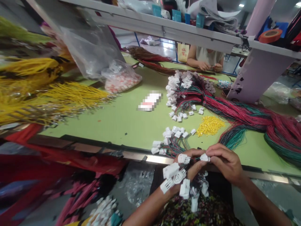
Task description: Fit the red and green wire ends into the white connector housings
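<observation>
Surface: green worktop [122, 122], bounded by a metal strip along its near edge.
Overhead: a grey shelf [145, 23] was seen running above the far half, with an orange tape roll [270, 35] laid at its right end.
Left: the left hand [191, 166] was closed around a bunch of white connectors [176, 179] on dark wires, held just in front of the near edge, right of its middle.
Right: the right hand [225, 161] was closed, with a single white connector [204, 157] pinched between thumb and fingertips, touching the fingers of the left hand.
Near edge: a small harness [172, 138] of white plugs and coloured wires was laid just beyond the hands.
Middle: a yellow pile [210, 125] of small parts was heaped near that harness, beside a wire bundle [246, 114] of red and green strands spread to the right edge.
Left edge: yellow wires [61, 97] were hung over the worktop, with a plastic bag [121, 80] of pale parts set behind them.
Far edge: a co-worker's hands [209, 66] were rested there; their grip could not be told.
</observation>
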Available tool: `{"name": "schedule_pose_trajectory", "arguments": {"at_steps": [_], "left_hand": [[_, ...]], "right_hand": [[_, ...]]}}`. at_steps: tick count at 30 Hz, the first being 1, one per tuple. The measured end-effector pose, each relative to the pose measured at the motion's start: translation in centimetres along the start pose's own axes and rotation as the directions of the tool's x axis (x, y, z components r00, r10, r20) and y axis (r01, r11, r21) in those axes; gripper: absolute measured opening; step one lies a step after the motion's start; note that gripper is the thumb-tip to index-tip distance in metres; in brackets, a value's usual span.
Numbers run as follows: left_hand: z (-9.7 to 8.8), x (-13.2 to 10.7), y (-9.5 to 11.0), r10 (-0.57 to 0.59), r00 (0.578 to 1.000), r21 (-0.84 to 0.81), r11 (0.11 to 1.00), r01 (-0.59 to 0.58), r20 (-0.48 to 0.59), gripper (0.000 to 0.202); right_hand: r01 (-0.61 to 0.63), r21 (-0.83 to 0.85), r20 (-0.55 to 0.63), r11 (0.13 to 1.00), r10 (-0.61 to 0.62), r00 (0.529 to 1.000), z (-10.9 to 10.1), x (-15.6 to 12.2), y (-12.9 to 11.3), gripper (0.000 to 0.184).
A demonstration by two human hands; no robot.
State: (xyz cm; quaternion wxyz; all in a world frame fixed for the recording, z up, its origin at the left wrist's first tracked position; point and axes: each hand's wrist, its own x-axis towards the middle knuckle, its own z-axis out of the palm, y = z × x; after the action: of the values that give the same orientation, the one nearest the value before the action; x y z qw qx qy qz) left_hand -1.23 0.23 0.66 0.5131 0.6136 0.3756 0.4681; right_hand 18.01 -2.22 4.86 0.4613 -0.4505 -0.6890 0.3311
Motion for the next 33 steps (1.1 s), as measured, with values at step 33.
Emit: {"name": "schedule_pose_trajectory", "arguments": {"at_steps": [33], "left_hand": [[-0.4,1.5,0.1,-0.193,0.98,-0.298,0.939,0.169,-0.054,0.03]], "right_hand": [[-0.022,-0.025,-0.133,0.999,0.019,0.991,0.9,2.6,4.1,0.006]]}}
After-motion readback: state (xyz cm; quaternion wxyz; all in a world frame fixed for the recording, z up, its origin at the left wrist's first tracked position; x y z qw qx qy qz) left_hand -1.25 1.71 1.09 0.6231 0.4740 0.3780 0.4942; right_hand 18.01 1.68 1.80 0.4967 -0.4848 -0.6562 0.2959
